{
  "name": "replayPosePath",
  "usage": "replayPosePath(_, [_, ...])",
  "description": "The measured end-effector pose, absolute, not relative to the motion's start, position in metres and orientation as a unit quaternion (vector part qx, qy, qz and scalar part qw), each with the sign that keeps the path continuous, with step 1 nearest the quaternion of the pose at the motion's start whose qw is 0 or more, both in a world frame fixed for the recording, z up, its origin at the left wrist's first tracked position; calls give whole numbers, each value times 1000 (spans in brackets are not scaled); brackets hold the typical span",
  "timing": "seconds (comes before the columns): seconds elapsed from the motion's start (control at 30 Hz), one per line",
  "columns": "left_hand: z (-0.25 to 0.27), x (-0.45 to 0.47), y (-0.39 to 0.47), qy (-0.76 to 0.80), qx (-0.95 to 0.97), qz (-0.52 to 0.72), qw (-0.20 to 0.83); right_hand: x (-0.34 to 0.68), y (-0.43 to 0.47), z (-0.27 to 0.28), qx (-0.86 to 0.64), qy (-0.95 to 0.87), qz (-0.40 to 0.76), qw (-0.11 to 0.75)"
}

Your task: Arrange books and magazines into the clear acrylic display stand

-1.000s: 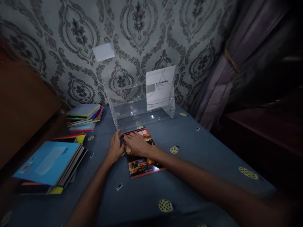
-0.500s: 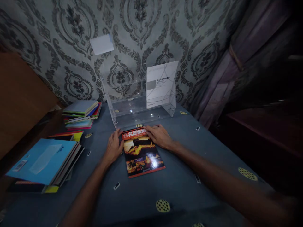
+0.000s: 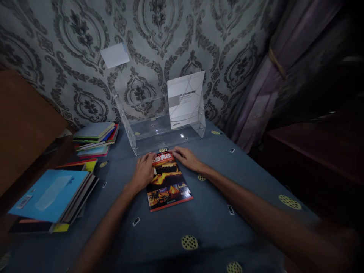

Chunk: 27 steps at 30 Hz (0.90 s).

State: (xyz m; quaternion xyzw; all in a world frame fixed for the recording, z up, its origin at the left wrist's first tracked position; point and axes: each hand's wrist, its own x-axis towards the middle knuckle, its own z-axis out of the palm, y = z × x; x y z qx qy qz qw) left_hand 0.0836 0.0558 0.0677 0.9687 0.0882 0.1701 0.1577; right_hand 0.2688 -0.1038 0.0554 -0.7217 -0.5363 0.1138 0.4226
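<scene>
A book (image 3: 166, 180) with a red-banded cover and golden pictures lies flat on the table, just in front of a clear acrylic rack (image 3: 153, 131). Over its upper left corner rests my left hand (image 3: 144, 171), fingers stretched out and hiding part of the title. My right hand (image 3: 186, 158) is at the upper right corner, its fingertips closed on the book's edge. A white booklet (image 3: 186, 100) stands upright in the right part of the rack.
On the left are two stacks of books, a rear stack (image 3: 95, 131) and a nearer one topped by a light blue book (image 3: 51, 193). A patterned wall (image 3: 159, 22) rises behind the rack. A tied curtain (image 3: 260, 91) hangs at the right.
My left hand has moved from beside the book onto its upper left corner. My right hand has drawn back to the upper right corner, its fingers more curled. The view has shifted slightly.
</scene>
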Motion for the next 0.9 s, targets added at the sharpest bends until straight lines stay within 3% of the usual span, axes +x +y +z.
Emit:
replayPosePath(0.4, [69, 108, 29, -55, 966, 133, 214, 273, -100, 49, -690, -545, 113, 463])
replayPosePath(0.6, [89, 80, -12, -90, 971, 114, 190, 269, -103, 53, -674, -510, 110, 523])
replayPosePath(0.9, [80, 51, -47, -45, 991, 87, 92, 268, -104, 56, -689, -501, 100, 514])
